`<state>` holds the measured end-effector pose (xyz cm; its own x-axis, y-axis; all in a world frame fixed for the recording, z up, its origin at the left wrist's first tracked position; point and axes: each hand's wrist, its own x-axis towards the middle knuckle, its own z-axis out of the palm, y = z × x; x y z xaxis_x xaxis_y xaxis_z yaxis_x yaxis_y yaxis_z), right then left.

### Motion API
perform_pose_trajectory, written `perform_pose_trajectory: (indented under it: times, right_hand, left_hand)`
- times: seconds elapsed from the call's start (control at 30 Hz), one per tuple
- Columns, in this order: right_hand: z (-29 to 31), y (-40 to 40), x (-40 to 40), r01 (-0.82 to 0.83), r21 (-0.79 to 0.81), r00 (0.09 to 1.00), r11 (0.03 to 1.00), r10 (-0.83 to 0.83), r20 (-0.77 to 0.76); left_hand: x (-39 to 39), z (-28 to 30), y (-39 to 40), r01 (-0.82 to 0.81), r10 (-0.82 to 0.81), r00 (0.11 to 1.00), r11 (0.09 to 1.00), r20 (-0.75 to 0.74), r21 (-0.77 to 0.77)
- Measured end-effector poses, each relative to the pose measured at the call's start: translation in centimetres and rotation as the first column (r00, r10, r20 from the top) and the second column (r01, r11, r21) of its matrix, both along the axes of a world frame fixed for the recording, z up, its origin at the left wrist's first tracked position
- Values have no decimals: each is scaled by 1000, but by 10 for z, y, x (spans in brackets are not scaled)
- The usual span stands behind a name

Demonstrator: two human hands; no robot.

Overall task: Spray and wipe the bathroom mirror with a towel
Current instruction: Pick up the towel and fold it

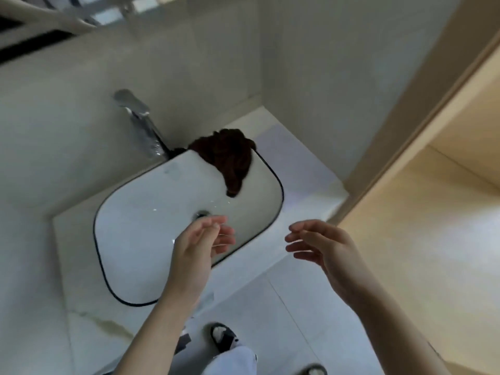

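Pale tiled bathroom walls (221,63) enclose a light counter (303,169) that runs into the far right corner beside a wooden door frame (422,109). Set into the counter is a white basin (151,212) with a thin dark rim; its long axis runs from the counter's near left toward its far right. At the top left edge of the view a strip of the mirror (54,20) shows, too little of it to judge its state. A chrome tap (140,123) stands at the basin's far edge. Draped over the far right rim of the basin, half on the counter and half hanging into the bowl, lies a bunched dark brown towel (227,158); its long axis runs from the far rim down toward the drain (201,214). No spray bottle is in view.

Both hands hover apart from everything. The left hand (201,244) is over the near part of the bowl, just past the drain, fingers loosely curled, grip unclenched and empty. The right hand (322,244) is over the counter's near edge, to the right of the basin, fingers spread, likewise empty.

The towel lies ahead of both hands, slightly right of the left hand and left of the right one. Its hanging tip appears nearer the left hand, so that hand seems better placed to take it.
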<state>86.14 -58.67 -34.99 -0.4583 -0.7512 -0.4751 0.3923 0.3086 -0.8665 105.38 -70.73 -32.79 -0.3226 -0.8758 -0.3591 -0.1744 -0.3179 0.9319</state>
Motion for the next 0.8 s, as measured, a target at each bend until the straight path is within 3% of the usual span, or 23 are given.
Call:
perform_pose_trajectory:
  times: [0.27, 0.6, 0.7, 0.8]
  right_hand:
    - [12, -112, 49, -132, 52, 989, 990, 136, -65]
    - [6, -216, -2, -183, 125, 956, 975, 206, -208]
    - [-9, -243, -42, -226, 182, 878, 957, 281, -388]
    - [-24, -274, -81, -306, 264, 720, 915, 403, -564]
  left_hand:
    - [61, 12, -92, -121, 122, 992, 992, 24, -42]
    - [-12, -19, -161, -149, 145, 986, 988, 79, 48]
    - [-53, -35, -176, -165, 154, 979, 984, 136, 68]
    - [-94, -55, -195, -199, 185, 959, 979, 215, 43]
